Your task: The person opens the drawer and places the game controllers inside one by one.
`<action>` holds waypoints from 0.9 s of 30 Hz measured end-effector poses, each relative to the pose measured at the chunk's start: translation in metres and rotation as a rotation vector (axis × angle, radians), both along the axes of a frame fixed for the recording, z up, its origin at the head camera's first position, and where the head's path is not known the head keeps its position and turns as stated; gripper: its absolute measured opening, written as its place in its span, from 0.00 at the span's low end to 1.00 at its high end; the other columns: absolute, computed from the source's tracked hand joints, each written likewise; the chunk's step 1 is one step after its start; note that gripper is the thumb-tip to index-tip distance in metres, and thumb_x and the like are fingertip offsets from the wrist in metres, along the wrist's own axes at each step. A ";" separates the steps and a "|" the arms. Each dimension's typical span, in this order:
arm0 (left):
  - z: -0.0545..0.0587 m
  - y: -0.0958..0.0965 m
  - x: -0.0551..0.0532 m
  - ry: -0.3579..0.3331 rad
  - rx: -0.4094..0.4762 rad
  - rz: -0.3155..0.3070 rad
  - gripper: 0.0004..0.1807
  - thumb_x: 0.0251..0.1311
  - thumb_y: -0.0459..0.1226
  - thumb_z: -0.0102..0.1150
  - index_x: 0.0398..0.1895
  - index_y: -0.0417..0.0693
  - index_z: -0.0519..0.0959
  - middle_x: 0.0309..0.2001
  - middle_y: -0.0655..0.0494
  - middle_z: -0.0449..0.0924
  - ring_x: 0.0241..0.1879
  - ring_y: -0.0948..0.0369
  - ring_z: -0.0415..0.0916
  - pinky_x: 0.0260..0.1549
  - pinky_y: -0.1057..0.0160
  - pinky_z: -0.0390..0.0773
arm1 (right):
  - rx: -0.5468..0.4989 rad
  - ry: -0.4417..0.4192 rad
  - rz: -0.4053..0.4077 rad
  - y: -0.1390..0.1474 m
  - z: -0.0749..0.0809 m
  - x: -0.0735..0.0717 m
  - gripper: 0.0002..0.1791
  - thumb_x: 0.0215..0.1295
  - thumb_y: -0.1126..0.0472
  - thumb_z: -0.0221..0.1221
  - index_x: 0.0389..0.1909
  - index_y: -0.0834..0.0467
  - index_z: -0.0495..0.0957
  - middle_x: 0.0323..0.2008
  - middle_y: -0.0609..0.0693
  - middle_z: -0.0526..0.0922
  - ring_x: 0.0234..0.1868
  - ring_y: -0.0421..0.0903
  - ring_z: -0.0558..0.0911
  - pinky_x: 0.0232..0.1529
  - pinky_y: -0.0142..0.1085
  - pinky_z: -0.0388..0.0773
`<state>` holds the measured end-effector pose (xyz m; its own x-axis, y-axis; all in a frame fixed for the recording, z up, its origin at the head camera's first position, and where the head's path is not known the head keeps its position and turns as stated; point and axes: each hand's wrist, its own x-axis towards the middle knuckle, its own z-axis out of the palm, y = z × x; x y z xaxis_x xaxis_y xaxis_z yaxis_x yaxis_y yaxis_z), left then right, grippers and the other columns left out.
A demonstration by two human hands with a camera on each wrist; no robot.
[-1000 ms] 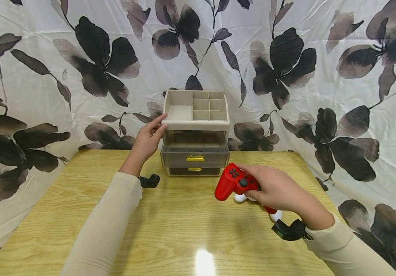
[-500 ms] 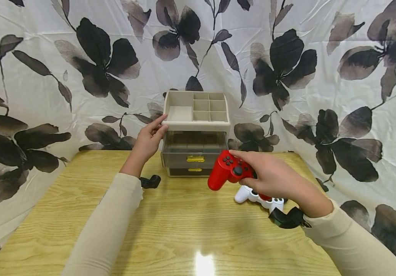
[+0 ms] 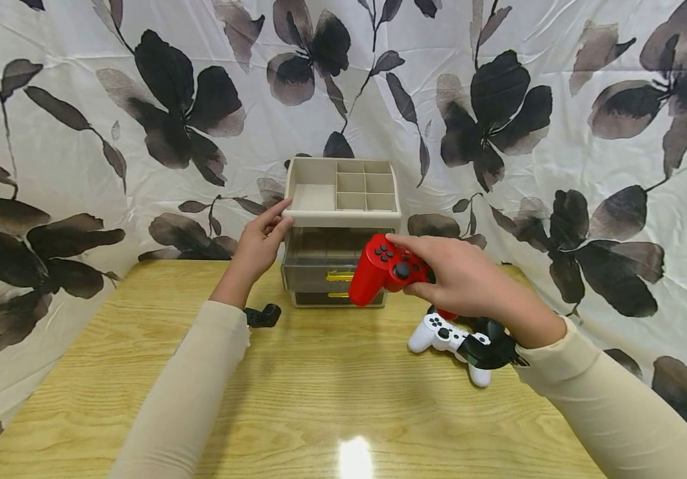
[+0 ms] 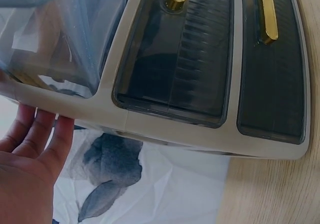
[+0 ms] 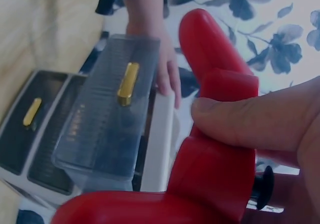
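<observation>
My right hand (image 3: 463,273) grips a red game controller (image 3: 373,269), held up in front of the drawer organizer's right side. In the right wrist view the thumb (image 5: 225,121) lies across the red controller. The cream organizer (image 3: 343,219) stands at the back of the table, its top tray divided into compartments. Its clear grey upper drawer (image 5: 107,108) is pulled out. My left hand (image 3: 259,246) touches the organizer's upper left side; the left wrist view has several fingers (image 4: 62,134) resting along that side. Below the controller, a white game controller (image 3: 433,332) lies on the table.
The wooden table (image 3: 307,399) runs to a floral curtain (image 3: 343,100) behind the organizer. Lower drawers (image 4: 175,58) with gold handles are closed. A black wrist camera (image 3: 487,346) overlaps the white controller in the head view.
My right hand has lifted the red controller up and left toward the pulled-out drawer, uncovering more of the white controller. The left hand has stayed at the organizer's side.
</observation>
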<state>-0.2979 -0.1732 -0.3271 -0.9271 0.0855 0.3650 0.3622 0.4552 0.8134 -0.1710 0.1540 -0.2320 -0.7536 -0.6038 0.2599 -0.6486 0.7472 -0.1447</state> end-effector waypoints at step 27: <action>-0.002 0.001 0.002 0.022 0.040 0.007 0.27 0.70 0.54 0.48 0.71 0.70 0.64 0.45 0.47 0.75 0.38 0.57 0.69 0.41 0.58 0.70 | -0.004 0.129 0.037 -0.037 0.026 -0.034 0.39 0.55 0.63 0.65 0.70 0.52 0.65 0.54 0.52 0.82 0.46 0.50 0.82 0.47 0.44 0.77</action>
